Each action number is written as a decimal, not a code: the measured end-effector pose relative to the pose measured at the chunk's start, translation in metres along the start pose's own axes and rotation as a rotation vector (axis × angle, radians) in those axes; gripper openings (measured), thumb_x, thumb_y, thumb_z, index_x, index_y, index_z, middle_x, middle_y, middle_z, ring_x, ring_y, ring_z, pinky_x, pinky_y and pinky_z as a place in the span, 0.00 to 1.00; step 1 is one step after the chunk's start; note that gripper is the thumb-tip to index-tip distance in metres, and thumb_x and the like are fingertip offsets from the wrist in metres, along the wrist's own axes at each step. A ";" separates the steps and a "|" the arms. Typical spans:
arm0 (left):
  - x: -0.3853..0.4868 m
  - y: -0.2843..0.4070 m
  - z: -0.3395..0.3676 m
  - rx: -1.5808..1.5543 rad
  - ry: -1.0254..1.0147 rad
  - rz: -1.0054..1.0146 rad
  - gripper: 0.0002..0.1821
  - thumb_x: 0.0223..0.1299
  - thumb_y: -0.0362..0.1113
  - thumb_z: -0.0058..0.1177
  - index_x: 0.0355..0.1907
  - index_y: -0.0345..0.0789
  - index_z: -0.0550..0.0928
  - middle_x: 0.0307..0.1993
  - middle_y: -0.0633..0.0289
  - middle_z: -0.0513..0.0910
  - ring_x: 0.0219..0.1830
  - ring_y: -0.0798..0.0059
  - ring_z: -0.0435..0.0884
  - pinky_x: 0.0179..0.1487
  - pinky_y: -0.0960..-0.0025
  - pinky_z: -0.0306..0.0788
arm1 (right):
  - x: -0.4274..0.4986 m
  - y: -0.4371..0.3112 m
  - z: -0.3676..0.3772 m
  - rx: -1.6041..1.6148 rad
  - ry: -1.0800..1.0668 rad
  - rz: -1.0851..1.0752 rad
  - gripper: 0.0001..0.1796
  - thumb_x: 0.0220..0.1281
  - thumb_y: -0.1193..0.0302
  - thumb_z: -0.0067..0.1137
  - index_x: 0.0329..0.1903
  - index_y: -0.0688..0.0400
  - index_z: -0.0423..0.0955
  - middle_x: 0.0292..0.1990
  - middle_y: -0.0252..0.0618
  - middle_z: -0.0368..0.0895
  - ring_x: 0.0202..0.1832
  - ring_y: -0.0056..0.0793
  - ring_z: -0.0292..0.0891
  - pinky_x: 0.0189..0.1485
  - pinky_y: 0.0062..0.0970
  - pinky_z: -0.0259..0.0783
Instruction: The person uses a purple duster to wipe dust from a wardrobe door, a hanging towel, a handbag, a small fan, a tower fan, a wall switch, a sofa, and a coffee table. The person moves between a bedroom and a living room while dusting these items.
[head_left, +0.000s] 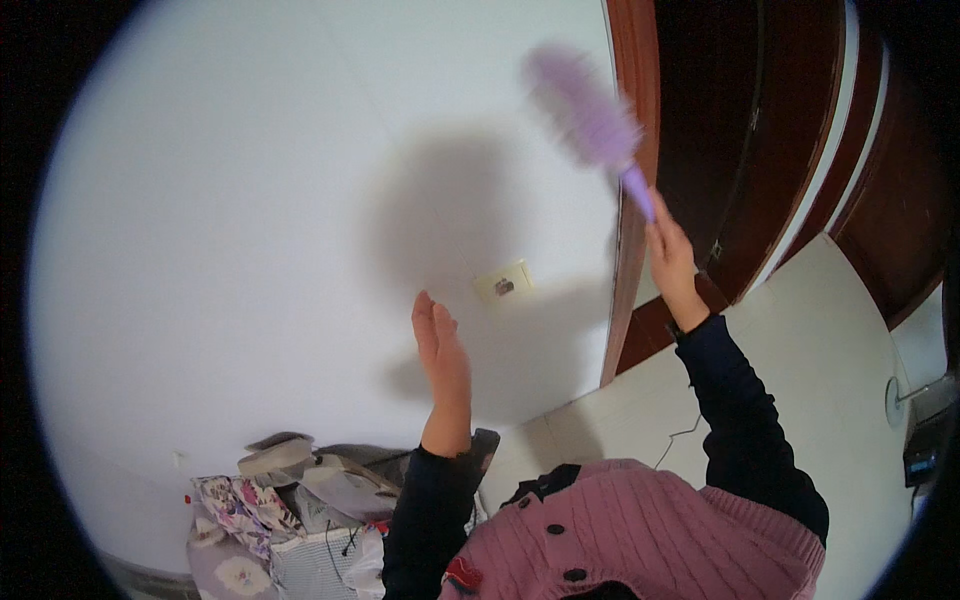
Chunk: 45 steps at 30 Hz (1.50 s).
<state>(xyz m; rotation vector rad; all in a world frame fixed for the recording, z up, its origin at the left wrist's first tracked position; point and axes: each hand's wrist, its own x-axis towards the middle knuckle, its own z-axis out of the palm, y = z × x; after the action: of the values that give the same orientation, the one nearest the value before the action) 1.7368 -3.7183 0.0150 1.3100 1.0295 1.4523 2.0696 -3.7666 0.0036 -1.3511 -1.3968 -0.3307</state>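
My right hand (671, 259) grips the purple plastic handle (637, 193) of a feather-style duster. The duster's fluffy lilac head (581, 105) points up and to the left, blurred, in front of the white wall (225, 225) near a brown wooden door frame (636, 97). Whether the fluff touches the wall, I cannot tell. My left hand (442, 349) is raised with its fingers extended and holds nothing. Just right of it is a yellowish wall plate (504, 283) with a grey centre. Shadows of the head and arms fall across the wall.
Piled bags and fabrics, among them a floral cloth bag (240, 514), stand against the wall at lower left. Dark wooden doors (787, 127) rise at right beyond pale floor tiles (780, 322). A thin cable (670, 442) lies on the floor. A dark device (922, 457) is at the right edge.
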 end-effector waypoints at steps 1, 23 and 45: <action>0.000 -0.006 0.002 0.005 -0.012 -0.034 0.29 0.76 0.44 0.43 0.72 0.31 0.61 0.70 0.54 0.63 0.68 0.68 0.65 0.66 0.65 0.64 | 0.000 0.008 0.007 0.073 0.075 0.022 0.30 0.71 0.75 0.50 0.73 0.43 0.62 0.45 0.53 0.81 0.43 0.52 0.79 0.47 0.38 0.76; -0.001 -0.129 -0.061 0.371 -0.153 -0.603 0.31 0.72 0.50 0.46 0.72 0.37 0.62 0.71 0.55 0.64 0.71 0.61 0.63 0.65 0.52 0.65 | -0.088 0.126 -0.015 -0.434 -0.418 -0.029 0.24 0.63 0.76 0.56 0.61 0.41 0.76 0.33 0.41 0.77 0.36 0.41 0.77 0.42 0.41 0.73; -0.018 -0.161 -0.162 0.091 0.622 -0.737 0.37 0.73 0.59 0.37 0.75 0.39 0.56 0.68 0.53 0.64 0.66 0.57 0.66 0.60 0.47 0.66 | -0.075 -0.092 0.163 0.402 -0.435 -0.157 0.23 0.72 0.69 0.48 0.67 0.57 0.65 0.36 0.49 0.78 0.37 0.49 0.79 0.41 0.41 0.77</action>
<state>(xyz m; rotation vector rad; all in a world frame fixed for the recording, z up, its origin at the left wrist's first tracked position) 1.5903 -3.6980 -0.1599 0.4075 1.7635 1.2333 1.8929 -3.7044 -0.0716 -1.0146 -1.8197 0.1528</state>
